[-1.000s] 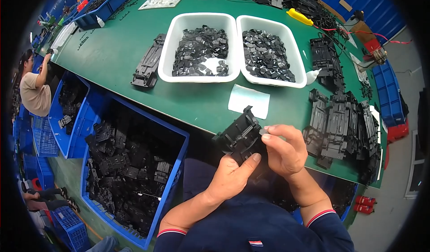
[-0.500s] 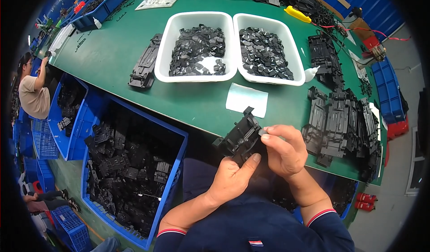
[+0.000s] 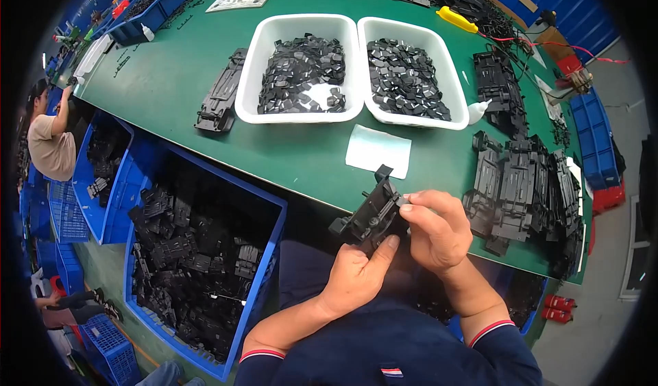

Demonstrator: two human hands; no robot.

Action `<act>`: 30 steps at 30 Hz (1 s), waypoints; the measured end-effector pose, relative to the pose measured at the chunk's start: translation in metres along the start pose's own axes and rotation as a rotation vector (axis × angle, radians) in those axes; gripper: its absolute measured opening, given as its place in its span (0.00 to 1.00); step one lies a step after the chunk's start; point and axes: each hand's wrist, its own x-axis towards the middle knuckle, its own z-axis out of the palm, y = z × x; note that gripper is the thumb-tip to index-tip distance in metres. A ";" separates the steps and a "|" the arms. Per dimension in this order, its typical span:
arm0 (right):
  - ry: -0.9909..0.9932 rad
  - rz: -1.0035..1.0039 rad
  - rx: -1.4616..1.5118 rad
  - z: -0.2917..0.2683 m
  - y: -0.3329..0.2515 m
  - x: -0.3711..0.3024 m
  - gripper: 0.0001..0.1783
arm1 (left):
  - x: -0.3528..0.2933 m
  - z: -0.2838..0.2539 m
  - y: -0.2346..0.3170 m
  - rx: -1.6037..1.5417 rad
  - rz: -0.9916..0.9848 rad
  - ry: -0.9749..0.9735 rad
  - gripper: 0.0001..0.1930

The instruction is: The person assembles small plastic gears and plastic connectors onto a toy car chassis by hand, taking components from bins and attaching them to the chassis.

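One black molded part point(image 3: 369, 212), tilted, held up by near edge of green counter point(image 3: 295, 160). Left hand point(image 3: 355, 276) clamped on its lower end. Right hand point(image 3: 439, 230) pinches small grey piece point(image 3: 402, 201) at part's right side; cannot tell whether they touch. White sheet point(image 3: 379, 151) lies beyond, white trays point(image 3: 301, 118) of small black pieces point(image 3: 406, 77) behind.

I watch the left hand point(image 3: 356, 276) grip a black plastic frame point(image 3: 372, 213), held tilted at the near edge of the green table point(image 3: 301, 161), while the right hand point(image 3: 442, 227) pinches a small piece point(image 3: 401, 201) against its side. Beyond them I see a white sheet point(image 3: 378, 151) and two white tubs point(image 3: 301, 118) of small dark pieces; more black frames point(image 3: 517, 187) lie to the right.
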 end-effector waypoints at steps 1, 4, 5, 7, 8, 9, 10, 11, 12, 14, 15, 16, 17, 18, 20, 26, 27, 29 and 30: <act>-0.001 0.001 0.000 0.000 -0.001 0.000 0.22 | 0.000 0.001 0.000 -0.001 -0.001 0.000 0.08; -0.014 -0.002 -0.028 -0.001 -0.003 0.000 0.22 | -0.001 0.003 0.000 0.016 0.057 0.021 0.09; -0.016 -0.009 -0.037 -0.001 -0.003 0.000 0.22 | -0.001 0.003 -0.001 0.019 0.056 0.015 0.10; -0.019 -0.015 -0.045 0.000 -0.004 0.001 0.22 | -0.002 0.002 -0.001 0.022 0.054 0.010 0.11; -0.015 -0.021 -0.039 0.000 -0.003 0.001 0.22 | -0.001 0.001 -0.001 0.029 0.061 0.007 0.10; -0.011 -0.027 -0.034 0.001 -0.003 0.001 0.22 | -0.001 0.001 0.000 0.036 0.067 0.004 0.10; -0.012 -0.027 -0.033 0.002 -0.002 0.001 0.22 | -0.001 0.001 -0.001 0.035 0.067 0.005 0.10; -0.008 -0.026 -0.020 0.002 -0.001 0.001 0.22 | 0.000 0.001 -0.001 0.031 0.069 0.006 0.10; -0.004 -0.025 -0.007 0.003 -0.001 0.001 0.21 | 0.001 0.000 -0.001 0.028 0.072 0.008 0.10; -0.008 -0.030 -0.003 0.005 0.000 0.003 0.21 | 0.002 0.000 0.000 0.026 0.076 0.021 0.10; -0.011 -0.034 -0.001 0.006 0.000 0.004 0.21 | 0.002 -0.001 0.001 0.024 0.079 0.033 0.09; -0.012 -0.038 0.002 0.008 0.000 0.005 0.21 | 0.002 -0.003 0.000 0.023 0.082 0.038 0.09; -0.020 -0.037 0.009 0.010 0.000 0.006 0.22 | 0.001 -0.006 -0.002 0.001 0.044 0.033 0.09; -0.026 -0.040 0.016 0.012 0.001 0.008 0.22 | 0.002 -0.010 -0.003 -0.022 0.011 0.028 0.09; -0.071 -0.024 0.039 0.016 0.002 0.011 0.22 | 0.004 -0.017 0.001 -0.118 -0.046 0.006 0.11; -0.209 0.162 0.157 0.025 0.000 0.048 0.14 | 0.014 -0.042 0.008 -0.555 -0.181 0.032 0.15; -0.184 0.207 0.206 0.028 0.004 0.059 0.13 | 0.014 -0.046 0.010 -0.617 -0.185 0.049 0.16; -0.173 0.123 0.156 0.038 0.022 0.085 0.10 | 0.015 -0.057 0.009 -0.694 -0.207 0.051 0.21; -0.162 0.133 0.129 0.051 0.030 0.097 0.07 | 0.015 -0.062 0.010 -0.697 -0.199 0.056 0.21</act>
